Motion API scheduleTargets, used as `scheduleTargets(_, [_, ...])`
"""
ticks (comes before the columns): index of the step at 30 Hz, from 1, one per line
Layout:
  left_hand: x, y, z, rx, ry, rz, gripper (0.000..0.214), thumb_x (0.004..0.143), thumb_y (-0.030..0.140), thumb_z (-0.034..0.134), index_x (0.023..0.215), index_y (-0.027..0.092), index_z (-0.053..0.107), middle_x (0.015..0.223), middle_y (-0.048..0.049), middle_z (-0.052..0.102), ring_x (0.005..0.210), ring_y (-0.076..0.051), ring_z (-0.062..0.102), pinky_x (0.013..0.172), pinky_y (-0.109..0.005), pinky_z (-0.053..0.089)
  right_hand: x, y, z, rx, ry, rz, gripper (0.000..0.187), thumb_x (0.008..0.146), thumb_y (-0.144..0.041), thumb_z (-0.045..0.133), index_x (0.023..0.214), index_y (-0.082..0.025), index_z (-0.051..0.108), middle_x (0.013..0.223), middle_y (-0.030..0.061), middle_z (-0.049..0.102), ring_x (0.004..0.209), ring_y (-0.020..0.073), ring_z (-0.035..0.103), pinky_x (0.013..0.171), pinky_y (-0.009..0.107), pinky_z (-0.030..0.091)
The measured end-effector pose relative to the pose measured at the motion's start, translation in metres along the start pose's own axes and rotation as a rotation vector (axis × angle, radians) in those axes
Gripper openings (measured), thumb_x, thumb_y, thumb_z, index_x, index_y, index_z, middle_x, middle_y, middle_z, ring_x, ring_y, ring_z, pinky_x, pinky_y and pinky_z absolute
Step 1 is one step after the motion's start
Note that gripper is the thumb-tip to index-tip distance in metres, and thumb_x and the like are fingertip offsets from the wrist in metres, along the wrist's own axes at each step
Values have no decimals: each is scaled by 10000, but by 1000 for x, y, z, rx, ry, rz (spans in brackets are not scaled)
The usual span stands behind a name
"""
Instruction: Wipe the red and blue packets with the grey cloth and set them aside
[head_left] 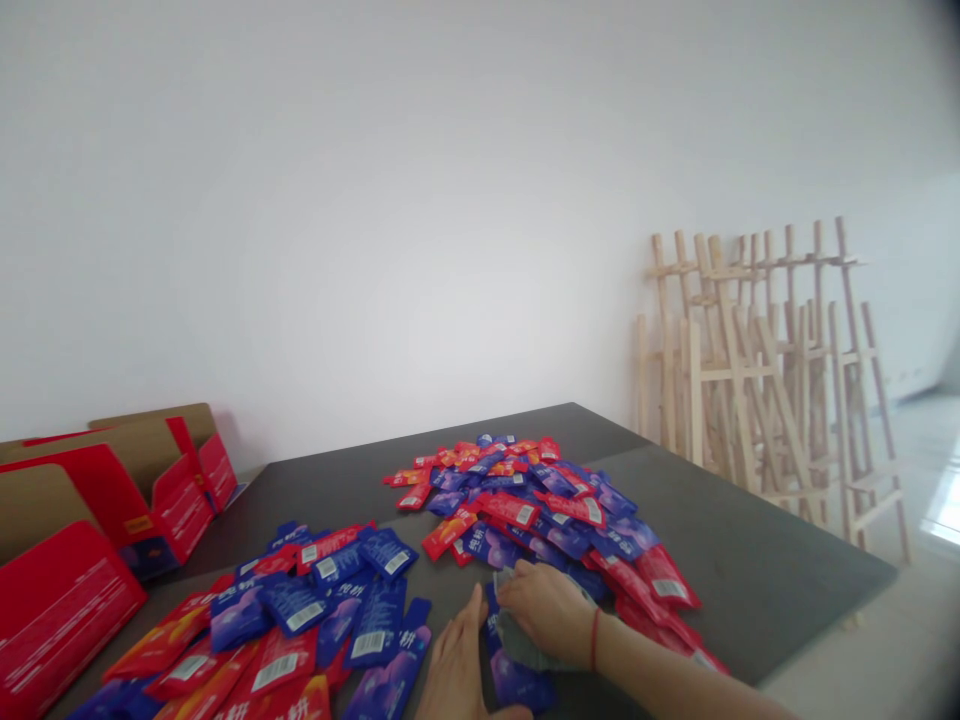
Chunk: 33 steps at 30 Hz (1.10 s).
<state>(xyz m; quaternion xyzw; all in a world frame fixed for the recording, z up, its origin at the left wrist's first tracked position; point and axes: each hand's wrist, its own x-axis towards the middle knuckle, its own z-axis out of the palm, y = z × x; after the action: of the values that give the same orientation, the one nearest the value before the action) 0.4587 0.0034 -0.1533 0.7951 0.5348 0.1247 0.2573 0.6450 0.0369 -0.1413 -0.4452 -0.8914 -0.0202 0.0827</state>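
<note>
My right hand (551, 612) is closed on a grey-green cloth (525, 648), pressing it against a blue packet (519, 686) that lies flat at the table's near side. A red band circles that wrist. Just left of the packet, my left hand (454, 662) rests with its fingers stretched out and its thumb near the packet's lower end. Beyond my hands spreads a heap of red and blue packets (517, 508). To the left lies another pile of such packets (300, 605), many showing white barcode labels.
Open red cardboard boxes (172, 500) with brown insides stand at the left of the dark table (757, 540). Past the table's right edge, wooden easels (739, 380) lean together by the white wall (420, 220).
</note>
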Motion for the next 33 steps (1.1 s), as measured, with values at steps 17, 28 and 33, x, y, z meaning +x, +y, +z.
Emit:
scheduleTargets(17, [1,-11,10,-17,63,72,1158,543,195,752,1556,61,206,1567,-205,396,1460,-324,336,1216,-476,247,-48,-11,-9,81,50,-497,164,1017,-301,509,1013,-256,667,1152,-87,741,935,171,578,704,351,348])
scheduleTargets(28, [-1,-3,2,-35,28,25,1201,527,167,797,1563,83,194,1607,-182,335,1482,-308,293,1225,-444,218,-75,5,-15,87,8,-382,166,1006,-271,508,1087,-274,653,1206,-63,720,947,191,593,761,344,356])
scheduleTargets(33, [0,-3,1,-33,16,21,1214,522,164,832,1556,62,204,1587,-192,370,1472,-307,313,1223,-434,222,-48,7,-6,-17,-9,-149,152,934,-203,559,1053,-209,654,1141,3,727,929,215,598,719,346,376])
